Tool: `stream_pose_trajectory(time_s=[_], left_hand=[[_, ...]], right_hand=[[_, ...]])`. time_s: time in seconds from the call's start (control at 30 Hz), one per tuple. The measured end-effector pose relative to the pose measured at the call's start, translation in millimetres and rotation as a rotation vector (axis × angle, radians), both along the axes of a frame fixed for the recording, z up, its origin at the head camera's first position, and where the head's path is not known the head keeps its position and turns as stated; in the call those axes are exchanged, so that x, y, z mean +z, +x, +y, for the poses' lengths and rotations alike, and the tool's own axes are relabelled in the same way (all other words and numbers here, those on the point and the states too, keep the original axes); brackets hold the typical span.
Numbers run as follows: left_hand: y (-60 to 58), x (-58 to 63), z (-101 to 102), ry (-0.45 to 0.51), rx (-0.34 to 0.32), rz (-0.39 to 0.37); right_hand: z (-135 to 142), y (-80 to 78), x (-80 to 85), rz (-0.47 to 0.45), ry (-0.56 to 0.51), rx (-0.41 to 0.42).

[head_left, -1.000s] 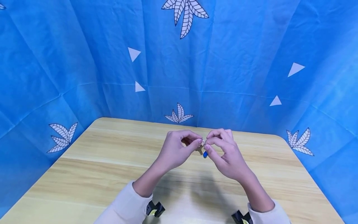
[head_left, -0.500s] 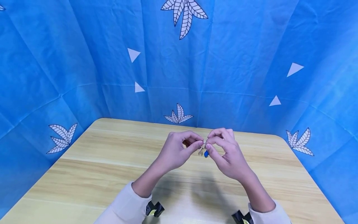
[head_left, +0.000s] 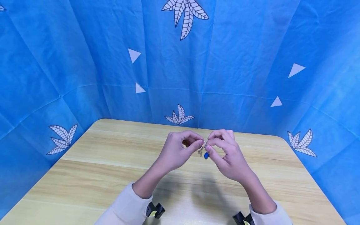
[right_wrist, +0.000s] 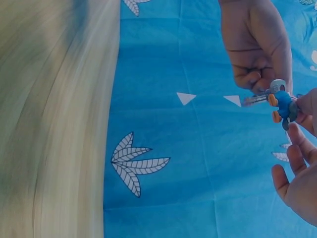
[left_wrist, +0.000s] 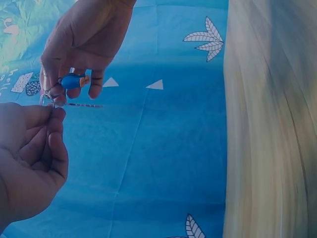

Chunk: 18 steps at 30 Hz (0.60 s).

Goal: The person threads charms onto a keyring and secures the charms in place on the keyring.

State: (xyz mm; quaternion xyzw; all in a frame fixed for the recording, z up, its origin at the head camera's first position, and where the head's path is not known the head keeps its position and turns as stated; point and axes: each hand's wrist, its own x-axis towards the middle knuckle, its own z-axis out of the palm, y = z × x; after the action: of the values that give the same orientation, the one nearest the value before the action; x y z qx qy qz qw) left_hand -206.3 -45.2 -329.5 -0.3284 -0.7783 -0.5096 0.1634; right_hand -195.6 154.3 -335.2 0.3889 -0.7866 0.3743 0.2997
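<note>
Right of centre in the head frame, the left hand [head_left: 177,153] and right hand [head_left: 229,156] pinch the keyring [left_wrist: 47,97], its keys [head_left: 200,152] and blue charm [head_left: 206,155] hanging above the desk [head_left: 112,162] — one slipping fingertip could drop everything. Left wrist bares the loop that fingers mostly hide from the head view; right wrist shows both orange bits [right_wrist: 273,100] on the charm.

I face creased blue cloth [head_left: 239,53], printed with leaves [head_left: 179,11] and 4 white triangles [head_left: 134,55], behind my pale wood-grain worktop [head_left: 112,147].
</note>
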Motion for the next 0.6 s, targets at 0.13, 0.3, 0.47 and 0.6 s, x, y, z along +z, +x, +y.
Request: stream_pose_trajectory(time_s=[0.13, 0.3, 0.47, 0.6], left_hand=[[-1.2, -1.6, 0.4, -0.029, 0.014, 0.049], [-1.0, -1.6, 2.1, -0.059, 0.039, 0.123], [-0.9, -2.0, 3.2, -0.041, 0.027, 0.153], [-1.6, -3.5, 3.6, -0.014, -0.001, 0.152]], right_hand=[[-0.7, -0.8, -1.2, 0.018, -0.006, 0.006], [-0.6, -1.1, -1.5, 0.02, -0.007, 0.01], [-1.0, -1.1, -2.0, 0.014, -0.005, 0.013], [-1.7, -0.9, -1.8, 0.014, -0.005, 0.025]])
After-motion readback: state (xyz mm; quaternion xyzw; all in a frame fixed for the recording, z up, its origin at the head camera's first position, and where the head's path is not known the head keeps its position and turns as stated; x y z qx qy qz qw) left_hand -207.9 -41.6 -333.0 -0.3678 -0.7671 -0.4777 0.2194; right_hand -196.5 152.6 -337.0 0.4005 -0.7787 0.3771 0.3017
